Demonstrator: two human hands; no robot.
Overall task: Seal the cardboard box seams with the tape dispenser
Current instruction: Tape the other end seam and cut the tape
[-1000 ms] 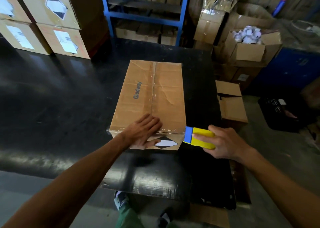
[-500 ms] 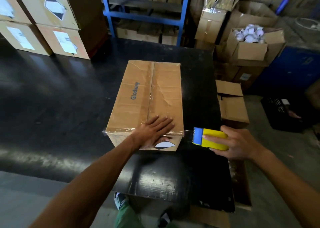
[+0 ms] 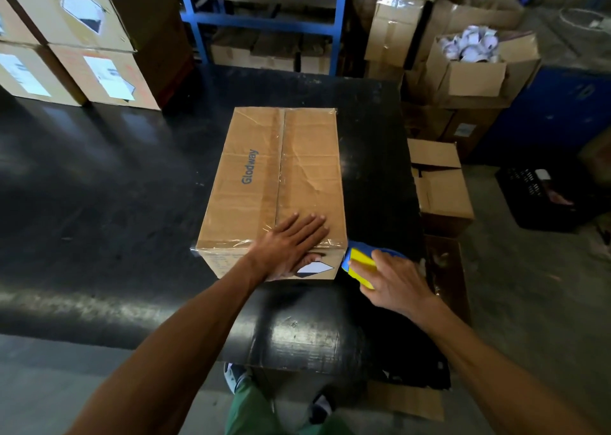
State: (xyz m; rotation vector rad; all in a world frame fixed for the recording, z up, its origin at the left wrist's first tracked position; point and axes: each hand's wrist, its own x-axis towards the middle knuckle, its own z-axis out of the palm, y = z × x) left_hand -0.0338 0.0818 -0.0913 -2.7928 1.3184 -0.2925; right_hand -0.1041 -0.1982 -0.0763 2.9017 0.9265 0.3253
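Note:
A closed cardboard box (image 3: 261, 167) printed "Glodway" lies on the black table (image 3: 99, 177), with clear tape along its centre seam and across its near top edge. My left hand (image 3: 291, 243) rests flat on the box's near right corner, fingers spread, thumb over the front face. My right hand (image 3: 396, 279) grips a yellow and blue tape dispenser (image 3: 358, 262), whose blue head touches the box's near right vertical corner.
Stacked labelled cartons (image 3: 82, 38) stand at the table's back left. A blue shelf rack (image 3: 264, 15) is behind. To the right are open cartons (image 3: 439, 183), one holding white rolls (image 3: 469, 44), and a black crate (image 3: 542, 196) on the floor.
My right hand has brought the dispenser left, back against the box's right corner, and tilted it. My left hand has slid a little further right along the taped near edge.

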